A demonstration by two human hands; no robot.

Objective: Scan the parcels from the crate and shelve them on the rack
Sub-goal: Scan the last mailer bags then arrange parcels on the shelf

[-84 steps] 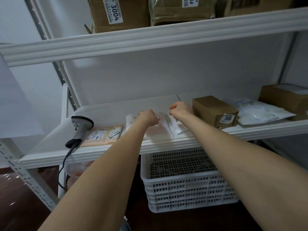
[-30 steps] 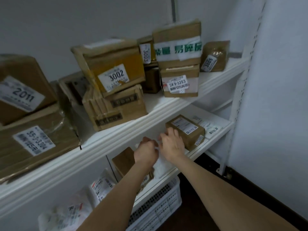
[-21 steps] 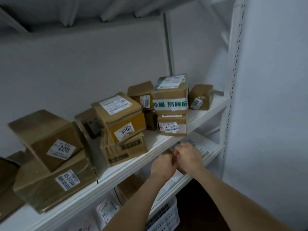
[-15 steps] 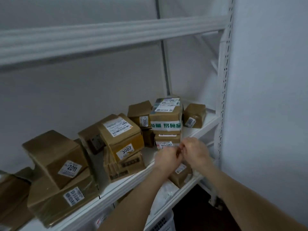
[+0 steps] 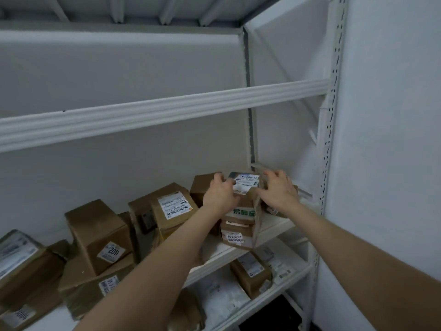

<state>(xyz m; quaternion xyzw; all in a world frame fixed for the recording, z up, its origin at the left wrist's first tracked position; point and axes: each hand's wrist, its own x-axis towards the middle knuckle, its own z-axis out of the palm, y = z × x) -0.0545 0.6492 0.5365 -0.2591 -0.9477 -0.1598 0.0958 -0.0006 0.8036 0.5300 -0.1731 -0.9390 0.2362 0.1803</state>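
Left hand grips the box by its left edge; right hand, apart, presses its right side with spread fingers. It sits atop a lower box on the shelf. Best to square the two up, label outward, before releasing

Packed middle shelf, open air above it
Tumbled cardboard boxes fill the middle shelf from its left end to the two-box stack; above their tops the way is open up to the upper shelf beam, and a bare strip lies between stack and right upright
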